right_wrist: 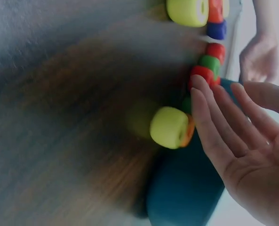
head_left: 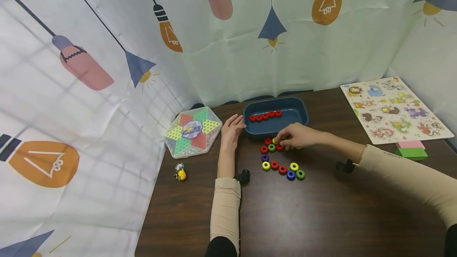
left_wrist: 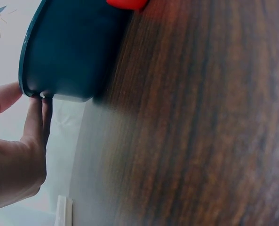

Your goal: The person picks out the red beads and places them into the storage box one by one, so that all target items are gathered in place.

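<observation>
My left hand (head_left: 231, 131) is at the left end of a dark blue tray (head_left: 304, 111). Its fingertips touch the tray's edge in the left wrist view. Five red beads (head_left: 265, 116) stand in a row inside the tray. My right hand (head_left: 300, 135) reaches over loose beads just in front of the tray, fingers extended; in the right wrist view the fingertips meet a red bead (right_wrist: 203, 73), with a gap to the thumb. Near those fingers lie a yellow bead (right_wrist: 169, 127) and a green bead (head_left: 271, 148). My right hand hides some beads in the head view.
More beads, including a blue bead (head_left: 290, 175), lie nearer on the brown table (head_left: 271, 217). A star-patterned game box (head_left: 192, 130) and a small yellow figure (head_left: 181, 174) are at left. An animal picture board (head_left: 396, 108) and pink and green blocks (head_left: 411, 153) lie at right.
</observation>
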A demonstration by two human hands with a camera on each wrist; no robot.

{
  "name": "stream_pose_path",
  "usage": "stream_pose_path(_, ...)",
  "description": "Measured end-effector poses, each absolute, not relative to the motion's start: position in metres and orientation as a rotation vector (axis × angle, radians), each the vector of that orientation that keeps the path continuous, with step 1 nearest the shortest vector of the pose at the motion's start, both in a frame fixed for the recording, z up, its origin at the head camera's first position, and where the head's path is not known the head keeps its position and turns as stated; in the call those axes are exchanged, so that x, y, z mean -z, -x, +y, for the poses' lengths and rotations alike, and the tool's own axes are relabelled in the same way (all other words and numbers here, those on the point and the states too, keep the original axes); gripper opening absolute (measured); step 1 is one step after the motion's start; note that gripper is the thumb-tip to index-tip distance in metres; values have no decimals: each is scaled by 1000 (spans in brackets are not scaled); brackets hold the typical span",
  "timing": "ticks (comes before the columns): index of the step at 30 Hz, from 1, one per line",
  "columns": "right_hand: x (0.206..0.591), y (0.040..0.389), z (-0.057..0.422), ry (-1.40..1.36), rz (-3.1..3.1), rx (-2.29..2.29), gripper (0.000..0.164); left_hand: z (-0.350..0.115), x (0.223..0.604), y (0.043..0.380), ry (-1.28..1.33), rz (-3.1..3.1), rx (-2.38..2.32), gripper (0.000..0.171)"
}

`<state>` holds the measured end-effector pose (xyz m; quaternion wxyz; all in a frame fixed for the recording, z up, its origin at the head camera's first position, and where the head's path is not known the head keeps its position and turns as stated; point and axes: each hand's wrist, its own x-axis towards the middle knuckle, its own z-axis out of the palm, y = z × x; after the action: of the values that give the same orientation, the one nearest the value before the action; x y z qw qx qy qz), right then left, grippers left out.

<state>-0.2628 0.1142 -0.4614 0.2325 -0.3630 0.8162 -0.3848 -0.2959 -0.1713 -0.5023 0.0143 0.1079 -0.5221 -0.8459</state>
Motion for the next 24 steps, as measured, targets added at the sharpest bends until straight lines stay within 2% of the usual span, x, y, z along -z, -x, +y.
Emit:
stream_pose_path(13, 485, 257, 103, 897, 2207, 1019, 23, -170, 501, 296, -338, -1605, 2650, 64)
stream_pose_path(19, 473, 258, 99, 893, 2141, 1051, 26, -170, 501, 296, -347, -1613, 2649, 67)
stream_pose_path(24, 450, 273, 92, 838, 2024, 1141, 26, -171, 501, 296, -355, -1610, 2644, 63)
